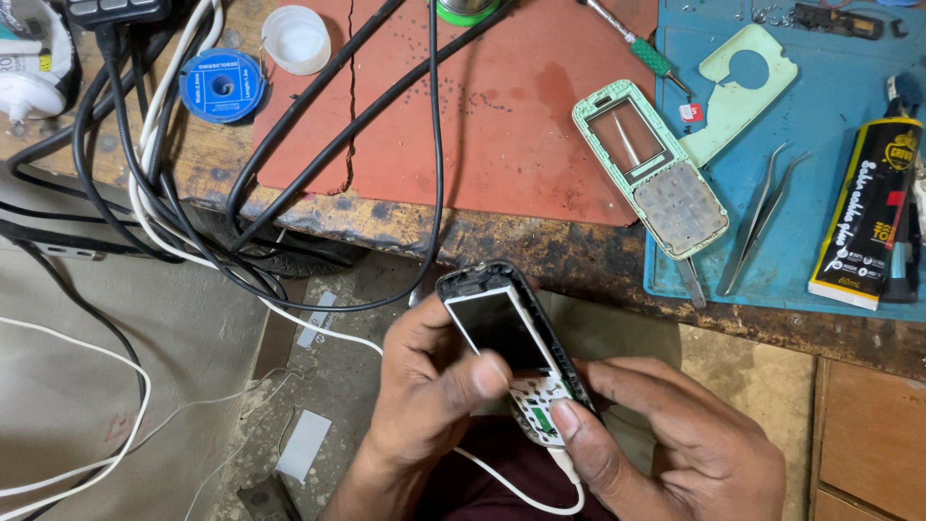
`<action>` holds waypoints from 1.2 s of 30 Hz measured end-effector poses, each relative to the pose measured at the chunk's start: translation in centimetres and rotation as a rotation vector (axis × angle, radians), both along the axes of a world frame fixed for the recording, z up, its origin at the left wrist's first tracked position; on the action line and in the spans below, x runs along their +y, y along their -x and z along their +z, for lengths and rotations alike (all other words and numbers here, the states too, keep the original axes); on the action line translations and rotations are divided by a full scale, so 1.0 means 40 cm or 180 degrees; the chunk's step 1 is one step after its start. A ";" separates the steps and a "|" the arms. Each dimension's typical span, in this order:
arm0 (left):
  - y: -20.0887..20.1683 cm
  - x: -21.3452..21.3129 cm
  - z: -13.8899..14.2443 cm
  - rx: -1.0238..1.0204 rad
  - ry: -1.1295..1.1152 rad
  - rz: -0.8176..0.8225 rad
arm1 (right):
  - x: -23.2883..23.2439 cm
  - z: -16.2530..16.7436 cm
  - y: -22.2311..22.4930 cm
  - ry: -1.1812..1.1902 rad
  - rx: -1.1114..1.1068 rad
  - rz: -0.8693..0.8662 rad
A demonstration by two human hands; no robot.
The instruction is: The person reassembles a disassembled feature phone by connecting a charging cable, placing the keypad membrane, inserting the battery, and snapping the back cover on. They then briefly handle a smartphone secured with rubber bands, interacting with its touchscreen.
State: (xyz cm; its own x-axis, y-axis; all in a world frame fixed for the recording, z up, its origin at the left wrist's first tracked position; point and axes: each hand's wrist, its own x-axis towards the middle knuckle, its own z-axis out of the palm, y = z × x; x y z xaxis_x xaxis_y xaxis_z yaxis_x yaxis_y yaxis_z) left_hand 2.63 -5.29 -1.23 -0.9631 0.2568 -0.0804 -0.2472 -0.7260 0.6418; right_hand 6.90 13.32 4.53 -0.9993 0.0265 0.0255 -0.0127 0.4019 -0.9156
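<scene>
Both of my hands hold a small phone body [502, 328] with a dark screen and a bare white keypad board, its front cover off. My left hand [429, 396] grips it from the left, thumb pressed just below the screen. My right hand [675, 434] holds the lower right edge, thumb tip on the keypad board. A white cable [526, 492] runs from the phone's bottom end. On the bench above lies the pale green front cover [651, 169] with its clear keypad.
A red mat [463, 106] and a blue mat [830, 87] cover the worn wooden bench. On the blue mat lie tweezers [762, 217], a black-and-yellow glue tube [868, 207] and a green back plate [738, 87]. A screwdriver [641, 43], blue wick spool [222, 85], white cap [296, 39] and black and white cables [154, 183] lie about.
</scene>
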 end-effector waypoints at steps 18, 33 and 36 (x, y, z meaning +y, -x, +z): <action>-0.009 0.000 0.008 0.0462 0.0409 -0.0493 | 0.008 0.020 0.001 0.0260 -0.0276 -0.0193; -0.005 0.001 0.004 0.0115 0.0510 -0.0148 | 0.026 0.002 0.016 0.1005 -0.0512 0.0233; -0.005 0.004 0.003 0.0119 0.0498 -0.0118 | 0.027 -0.005 0.007 0.0855 -0.0541 0.0138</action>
State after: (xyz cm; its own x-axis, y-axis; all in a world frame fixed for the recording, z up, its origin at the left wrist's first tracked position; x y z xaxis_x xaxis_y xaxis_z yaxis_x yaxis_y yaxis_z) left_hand 2.84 -5.12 -1.10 -0.9563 0.2794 -0.0865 -0.2457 -0.6072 0.7556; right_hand 6.62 14.40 4.33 -0.9890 -0.0331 -0.1442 0.1378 0.1479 -0.9794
